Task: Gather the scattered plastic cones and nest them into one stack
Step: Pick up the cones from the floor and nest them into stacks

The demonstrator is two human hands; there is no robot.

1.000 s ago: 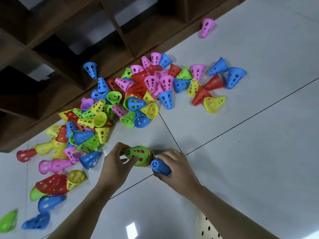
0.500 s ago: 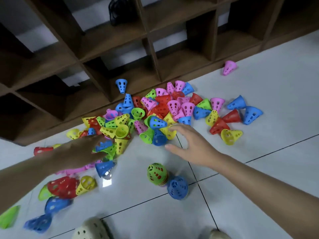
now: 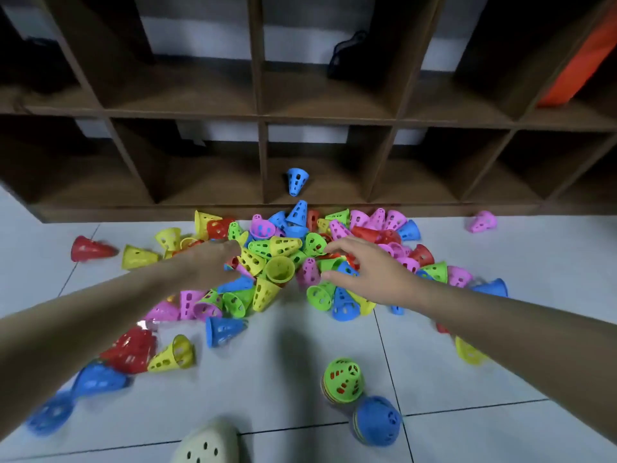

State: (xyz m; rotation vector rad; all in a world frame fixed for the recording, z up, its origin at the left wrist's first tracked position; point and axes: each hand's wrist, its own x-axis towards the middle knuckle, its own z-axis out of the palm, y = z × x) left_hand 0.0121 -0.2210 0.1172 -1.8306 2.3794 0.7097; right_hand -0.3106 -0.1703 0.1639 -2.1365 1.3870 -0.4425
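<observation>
A heap of perforated plastic cones [image 3: 287,255] in yellow, green, blue, pink and red lies on the tiled floor against a wooden shelf. Two short nested stacks stand near me: one topped by a green cone [image 3: 343,379], one topped by a blue cone [image 3: 377,419]. My left hand [image 3: 213,262] reaches over the heap's left side with fingers spread and nothing in it. My right hand [image 3: 367,272] hovers over the heap's right side, fingers apart above a green and a blue cone, holding nothing.
A dark wooden cubby shelf [image 3: 260,111] runs along the back, with one blue cone [image 3: 296,180] inside a cubby. Stray cones lie apart: red [image 3: 89,249] at left, pink [image 3: 482,221] at right. A cream clog [image 3: 208,444] shows at the bottom edge.
Both hands let go of the two stacks, which now stand on the floor, and reached forward over the heap. The view tilted up toward the shelf.
</observation>
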